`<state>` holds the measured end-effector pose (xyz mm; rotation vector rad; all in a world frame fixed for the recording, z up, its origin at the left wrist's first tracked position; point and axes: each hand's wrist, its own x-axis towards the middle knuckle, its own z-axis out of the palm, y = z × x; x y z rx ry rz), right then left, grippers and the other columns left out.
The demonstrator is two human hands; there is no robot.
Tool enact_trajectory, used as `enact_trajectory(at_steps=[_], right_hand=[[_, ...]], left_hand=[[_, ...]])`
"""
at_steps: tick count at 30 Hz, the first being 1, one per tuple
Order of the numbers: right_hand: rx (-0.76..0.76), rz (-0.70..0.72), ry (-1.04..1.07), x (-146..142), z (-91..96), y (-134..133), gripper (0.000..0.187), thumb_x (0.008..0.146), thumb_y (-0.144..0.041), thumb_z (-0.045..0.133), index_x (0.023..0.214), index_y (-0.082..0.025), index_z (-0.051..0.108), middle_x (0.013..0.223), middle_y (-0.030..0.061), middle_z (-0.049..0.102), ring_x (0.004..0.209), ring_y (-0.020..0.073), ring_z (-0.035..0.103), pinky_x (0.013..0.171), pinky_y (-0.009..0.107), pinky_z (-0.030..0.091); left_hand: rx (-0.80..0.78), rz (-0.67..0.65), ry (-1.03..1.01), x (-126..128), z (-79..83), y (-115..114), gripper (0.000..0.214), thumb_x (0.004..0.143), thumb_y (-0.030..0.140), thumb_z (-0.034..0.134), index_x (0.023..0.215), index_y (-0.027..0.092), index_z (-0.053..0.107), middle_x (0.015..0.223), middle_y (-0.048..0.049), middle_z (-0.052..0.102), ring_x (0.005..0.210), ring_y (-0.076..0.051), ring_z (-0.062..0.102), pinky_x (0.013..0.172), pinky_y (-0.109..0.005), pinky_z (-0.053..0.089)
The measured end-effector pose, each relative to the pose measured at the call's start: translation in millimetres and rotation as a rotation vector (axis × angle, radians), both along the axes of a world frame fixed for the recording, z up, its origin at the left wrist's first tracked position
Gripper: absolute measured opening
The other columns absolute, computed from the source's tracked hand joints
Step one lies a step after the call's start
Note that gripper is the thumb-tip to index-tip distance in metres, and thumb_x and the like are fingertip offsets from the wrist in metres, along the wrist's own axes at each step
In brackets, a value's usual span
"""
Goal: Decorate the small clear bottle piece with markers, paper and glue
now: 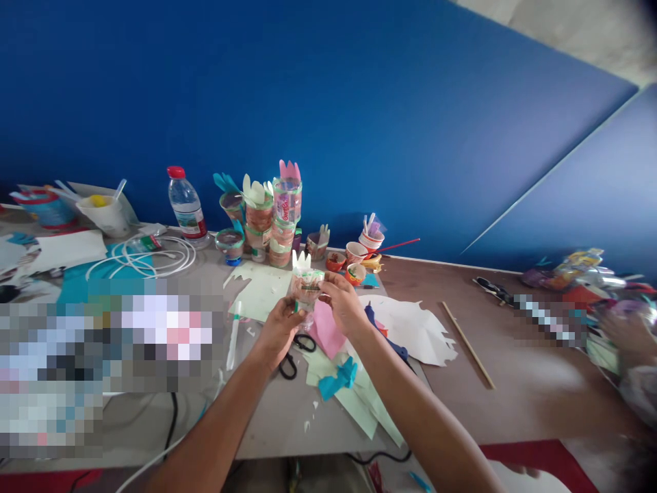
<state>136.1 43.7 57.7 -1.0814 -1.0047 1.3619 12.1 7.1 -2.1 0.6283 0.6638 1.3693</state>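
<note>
White cable [148, 257] lies coiled well to the left of the fingers, and a water bottle [186, 205] stands beyond it by the blue wall. Farther back from the fingers, a stack of cut bottle cups [272, 219] with paper petals stands on the table [277, 418]. The left hand [280, 322] grips the lower left side of a clear plastic cup [306, 284], with its fingers curled onto it. Scissors [296, 354] lie just below those fingers. The cup is held above the table, between both sets of fingertips. The right hand [343, 301] pinches its right side, thumb and fingers closed on it. Pink paper [326, 332] lies under that hand. Right of the fingers are torn white paper [415, 329] and a wooden stick [467, 346].
</note>
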Motion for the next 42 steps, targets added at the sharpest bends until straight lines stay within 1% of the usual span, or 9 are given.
enact_trajectory(at_steps=[5, 9, 15, 19, 23, 27, 31, 36, 42], right_hand=[[-0.03, -0.011, 0.003, 1, 0.6, -1, 0.018, 0.061, -0.028, 0.068, 0.077, -0.02, 0.063, 0.072, -0.0029, 0.065, 0.066, 0.0118, 0.055, 0.063, 0.025, 0.039], [-0.028, -0.006, 0.032, 2, 1.5, -2, 0.017, 0.06, -0.029, 0.071, 0.074, -0.02, 0.064, 0.071, -0.0029, 0.066, 0.064, 0.0115, 0.055, 0.062, 0.025, 0.04], [-0.01, 0.086, 0.153, 8, -1.0, 0, 0.023, 0.059, -0.03, 0.075, 0.078, -0.019, 0.067, 0.078, -0.0005, 0.068, 0.071, 0.0129, 0.059, 0.069, 0.026, 0.044], [-0.067, 0.069, 0.208, 12, -4.1, 1, 0.025, 0.056, -0.027, 0.075, 0.078, -0.02, 0.066, 0.077, -0.0008, 0.066, 0.069, 0.0129, 0.059, 0.068, 0.027, 0.045], [-0.058, 0.061, 0.179, 12, -4.7, 1, 0.025, 0.056, -0.026, 0.074, 0.079, -0.019, 0.065, 0.077, -0.0003, 0.066, 0.071, 0.0133, 0.059, 0.068, 0.027, 0.044], [-0.035, -0.062, 0.163, 18, -2.9, 4, 0.025, 0.056, -0.022, 0.071, 0.08, -0.02, 0.065, 0.076, -0.0016, 0.064, 0.073, 0.0137, 0.059, 0.068, 0.026, 0.044], [0.041, -0.225, 0.205, 37, 2.7, 10, 0.017, 0.055, -0.016, 0.066, 0.071, -0.02, 0.063, 0.072, -0.0029, 0.061, 0.067, 0.0116, 0.056, 0.062, 0.026, 0.042], [0.124, -0.268, 0.308, 61, 14.8, 11, 0.009, 0.059, -0.015, 0.063, 0.065, -0.02, 0.058, 0.068, -0.0026, 0.058, 0.061, 0.0102, 0.053, 0.058, 0.025, 0.042], [0.114, -0.365, 0.496, 100, 30.8, 15, 0.009, 0.069, -0.012, 0.059, 0.074, -0.018, 0.059, 0.064, -0.0038, 0.055, 0.055, 0.0074, 0.052, 0.055, 0.021, 0.045]], left_hand=[[-0.008, -0.02, 0.013, 0, -4.5, 0, 0.043, 0.06, 0.023, 0.084, 0.097, 0.019, 0.063, 0.091, -0.0022, 0.067, 0.084, -0.015, 0.061, 0.085, -0.034, 0.044], [-0.006, -0.028, 0.005, 0, -3.9, 0, 0.042, 0.061, 0.022, 0.084, 0.098, 0.019, 0.063, 0.094, -0.0035, 0.068, 0.087, -0.017, 0.061, 0.084, -0.034, 0.044], [-0.041, -0.022, -0.062, -2, 1.3, 0, 0.042, 0.059, 0.023, 0.085, 0.094, 0.018, 0.063, 0.096, -0.0049, 0.069, 0.09, -0.018, 0.063, 0.086, -0.035, 0.044], [-0.057, -0.011, -0.061, -2, 1.1, 1, 0.042, 0.059, 0.022, 0.085, 0.094, 0.018, 0.063, 0.095, -0.0049, 0.069, 0.089, -0.018, 0.064, 0.086, -0.036, 0.044], [-0.052, -0.013, -0.059, -2, 0.3, 1, 0.044, 0.059, 0.022, 0.085, 0.096, 0.017, 0.062, 0.096, -0.0053, 0.069, 0.088, -0.018, 0.064, 0.087, -0.037, 0.044], [-0.062, -0.015, -0.055, -3, 1.1, 1, 0.044, 0.058, 0.022, 0.085, 0.096, 0.017, 0.062, 0.095, -0.0055, 0.069, 0.089, -0.019, 0.064, 0.087, -0.037, 0.044], [-0.065, -0.018, -0.051, -3, 2.1, 1, 0.041, 0.06, 0.022, 0.084, 0.094, 0.017, 0.062, 0.094, -0.0056, 0.069, 0.09, -0.019, 0.064, 0.089, -0.038, 0.043], [-0.063, -0.001, -0.046, -4, 0.1, 2, 0.041, 0.061, 0.021, 0.082, 0.096, 0.017, 0.062, 0.092, -0.0049, 0.069, 0.084, -0.017, 0.064, 0.086, -0.036, 0.043], [-0.08, 0.0, -0.03, -6, -3.5, 3, 0.04, 0.063, 0.021, 0.082, 0.097, 0.017, 0.062, 0.09, -0.004, 0.068, 0.08, -0.016, 0.062, 0.078, -0.033, 0.044]])
